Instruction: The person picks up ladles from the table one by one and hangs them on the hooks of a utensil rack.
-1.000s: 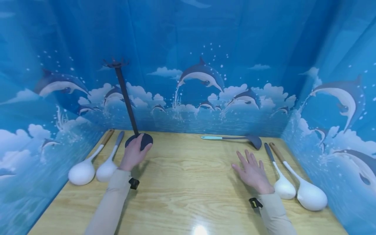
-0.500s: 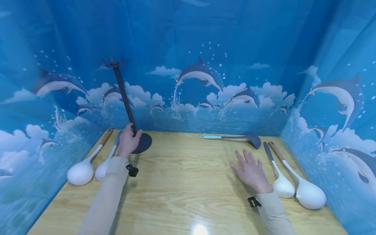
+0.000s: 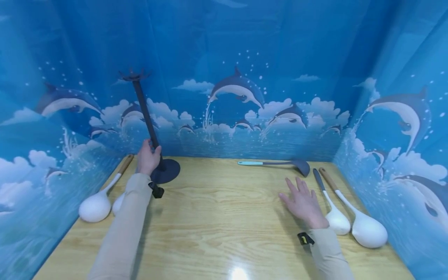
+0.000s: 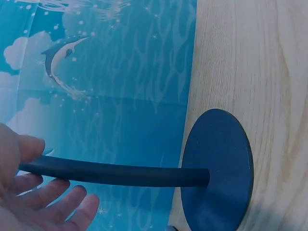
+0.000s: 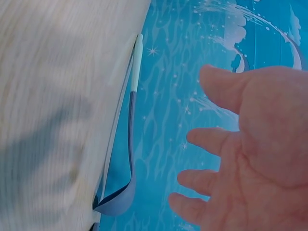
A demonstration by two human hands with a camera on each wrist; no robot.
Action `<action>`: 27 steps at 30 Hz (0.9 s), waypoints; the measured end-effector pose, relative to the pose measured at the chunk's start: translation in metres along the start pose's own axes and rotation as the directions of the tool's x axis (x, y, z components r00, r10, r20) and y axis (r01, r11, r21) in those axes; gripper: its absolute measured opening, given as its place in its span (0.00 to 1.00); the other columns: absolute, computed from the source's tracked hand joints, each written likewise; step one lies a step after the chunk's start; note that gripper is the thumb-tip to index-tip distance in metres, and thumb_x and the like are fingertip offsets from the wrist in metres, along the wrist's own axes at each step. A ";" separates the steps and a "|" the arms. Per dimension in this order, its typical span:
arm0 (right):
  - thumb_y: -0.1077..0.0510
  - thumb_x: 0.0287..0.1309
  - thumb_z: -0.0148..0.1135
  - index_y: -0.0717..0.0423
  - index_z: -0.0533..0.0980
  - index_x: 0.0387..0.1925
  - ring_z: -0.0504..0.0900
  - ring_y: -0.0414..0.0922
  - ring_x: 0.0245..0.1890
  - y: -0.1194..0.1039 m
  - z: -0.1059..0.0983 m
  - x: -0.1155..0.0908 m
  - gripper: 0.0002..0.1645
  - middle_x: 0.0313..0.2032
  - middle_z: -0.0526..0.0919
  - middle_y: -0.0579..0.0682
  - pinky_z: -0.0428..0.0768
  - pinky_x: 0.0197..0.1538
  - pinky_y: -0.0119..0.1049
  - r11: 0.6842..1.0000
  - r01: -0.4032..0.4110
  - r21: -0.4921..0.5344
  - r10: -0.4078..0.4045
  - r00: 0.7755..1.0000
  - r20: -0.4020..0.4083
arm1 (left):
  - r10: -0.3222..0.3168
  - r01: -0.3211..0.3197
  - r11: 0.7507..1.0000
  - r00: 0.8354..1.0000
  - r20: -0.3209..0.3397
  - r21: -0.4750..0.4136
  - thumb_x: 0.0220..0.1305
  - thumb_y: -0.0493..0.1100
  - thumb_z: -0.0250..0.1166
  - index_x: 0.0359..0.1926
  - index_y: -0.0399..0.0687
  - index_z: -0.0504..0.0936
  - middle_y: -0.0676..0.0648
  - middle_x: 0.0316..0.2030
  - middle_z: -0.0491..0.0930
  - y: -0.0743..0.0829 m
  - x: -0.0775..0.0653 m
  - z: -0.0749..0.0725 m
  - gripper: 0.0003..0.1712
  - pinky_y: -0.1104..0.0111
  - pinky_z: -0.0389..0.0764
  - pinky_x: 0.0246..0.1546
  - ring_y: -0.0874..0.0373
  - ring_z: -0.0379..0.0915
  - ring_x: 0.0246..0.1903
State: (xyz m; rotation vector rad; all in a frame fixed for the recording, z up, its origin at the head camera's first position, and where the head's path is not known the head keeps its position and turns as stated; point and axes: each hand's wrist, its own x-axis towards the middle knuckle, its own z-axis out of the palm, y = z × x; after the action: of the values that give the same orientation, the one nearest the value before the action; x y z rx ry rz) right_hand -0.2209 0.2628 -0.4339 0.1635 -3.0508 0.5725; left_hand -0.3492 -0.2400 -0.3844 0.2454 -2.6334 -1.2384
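Note:
A dark stand [image 3: 143, 105] with a round base and a ring of hooks on top stands at the back left of the table. My left hand [image 3: 147, 157] is at the lower part of its pole. In the left wrist view the pole runs between the thumb and the spread, loosely bent fingers. My right hand [image 3: 303, 204] hovers palm down over the right side, fingers spread and holding nothing. Beyond it a dark ladle [image 3: 302, 168] with a turquoise handle lies along the back edge. In the right wrist view this ladle [image 5: 131, 139] is apart from the fingers.
Two white ladles lie at the right, one with a grey handle [image 3: 319, 181] and one with a wooden handle [image 3: 329, 179]. At the left lies another wooden-handled white ladle [image 3: 94, 206]. Beside it my left sleeve mostly covers a white ladle [image 3: 118, 204]. Dolphin-print sheets [image 3: 224, 128] enclose the wooden table.
My left hand has moved from over the stand's base up and back to its pole. The stand stays in place. My right hand has barely shifted.

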 end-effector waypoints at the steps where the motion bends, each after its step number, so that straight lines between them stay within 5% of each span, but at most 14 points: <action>1: 0.33 0.72 0.41 0.58 0.52 0.76 0.42 0.71 0.73 0.000 -0.001 0.000 0.44 0.74 0.44 0.72 0.40 0.67 0.74 1.000 -0.002 0.000 0.002 1.000 -0.001 | -0.006 0.006 1.000 1.000 0.009 0.004 0.78 0.50 0.44 0.76 0.39 0.45 0.29 0.67 0.64 0.000 0.001 -0.001 0.36 0.43 0.73 0.58 0.35 0.66 0.63; 16: 0.37 0.71 0.46 0.61 0.53 0.75 0.44 0.74 0.71 0.009 -0.012 -0.005 0.43 0.72 0.46 0.75 0.41 0.67 0.74 0.999 -0.038 -0.016 0.038 0.999 -0.005 | 0.028 -0.028 0.999 1.000 0.007 -0.017 0.80 0.45 0.37 0.72 0.40 0.49 0.27 0.57 0.71 0.010 0.013 -0.002 0.27 0.43 0.77 0.49 0.33 0.74 0.51; 27: 0.31 0.70 0.43 0.64 0.52 0.74 0.43 0.76 0.70 0.025 -0.024 -0.008 0.49 0.71 0.46 0.77 0.42 0.64 0.77 0.997 -0.074 0.007 0.074 0.997 0.027 | 0.205 -0.207 0.976 0.978 0.042 0.060 0.79 0.52 0.37 0.60 0.34 0.58 0.31 0.41 0.72 -0.008 0.020 -0.002 0.25 0.51 0.76 0.35 0.36 0.75 0.39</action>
State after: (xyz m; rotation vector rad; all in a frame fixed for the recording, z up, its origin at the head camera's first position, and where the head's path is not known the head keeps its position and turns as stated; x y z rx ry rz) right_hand -0.2155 0.2953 -0.4206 0.0593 -3.0916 0.5916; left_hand -0.3674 -0.2515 -0.3862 -0.0403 -2.6511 -1.1019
